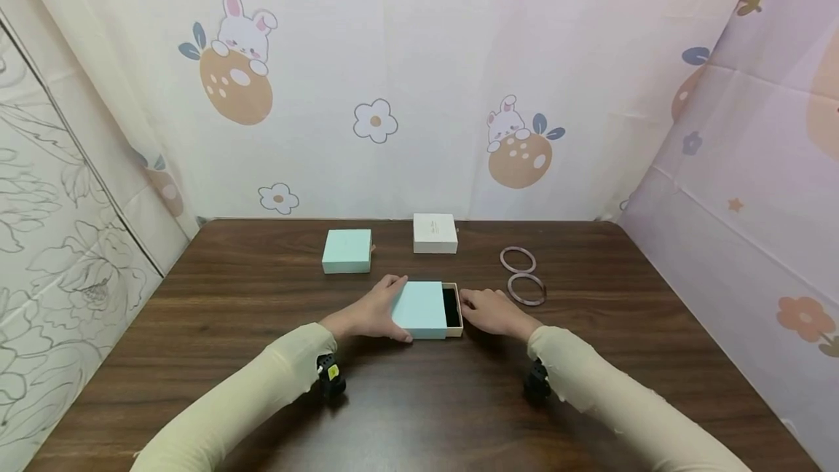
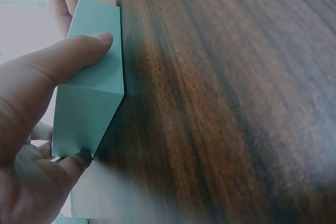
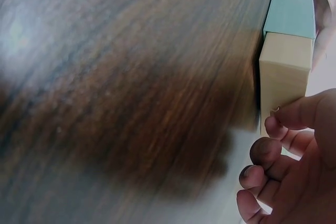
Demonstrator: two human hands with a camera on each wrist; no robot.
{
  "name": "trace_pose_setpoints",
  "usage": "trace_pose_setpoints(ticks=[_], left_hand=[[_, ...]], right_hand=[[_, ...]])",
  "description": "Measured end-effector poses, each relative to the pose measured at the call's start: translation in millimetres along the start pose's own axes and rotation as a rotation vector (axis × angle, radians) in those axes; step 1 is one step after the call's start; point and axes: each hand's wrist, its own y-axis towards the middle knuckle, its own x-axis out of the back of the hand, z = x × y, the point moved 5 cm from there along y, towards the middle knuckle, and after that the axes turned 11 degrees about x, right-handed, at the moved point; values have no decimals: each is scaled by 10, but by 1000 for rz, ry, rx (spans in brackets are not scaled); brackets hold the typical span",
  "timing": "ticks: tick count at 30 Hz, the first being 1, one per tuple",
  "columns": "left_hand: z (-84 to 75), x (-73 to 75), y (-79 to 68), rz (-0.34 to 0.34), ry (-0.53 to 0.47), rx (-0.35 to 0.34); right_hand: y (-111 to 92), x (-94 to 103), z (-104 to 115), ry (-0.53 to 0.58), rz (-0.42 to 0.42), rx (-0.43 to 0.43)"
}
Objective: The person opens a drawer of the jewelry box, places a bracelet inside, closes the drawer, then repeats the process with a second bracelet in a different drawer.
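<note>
A mint-green drawer box lies at the middle of the table, its cream inner drawer slid partly out to the right. Black lining shows inside the drawer. My left hand grips the outer sleeve from the left, the thumb on its near side and the fingers round the far side. At the drawer's right end, my right hand pinches a small pull tab between thumb and index finger. In the right wrist view, its other fingers curl beside the cream drawer front.
Behind stand another mint-green box on the left and a white box in the middle. Two bangles, one farther and one nearer, lie to the right. A printed curtain hangs beyond the wooden table.
</note>
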Motion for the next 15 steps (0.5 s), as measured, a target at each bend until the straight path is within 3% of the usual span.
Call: trace_pose_setpoints(ticks=[15], left_hand=[[27,0,-25,-1,8,4]], right_hand=[[-23,-11,-15,-7,-2,-10]])
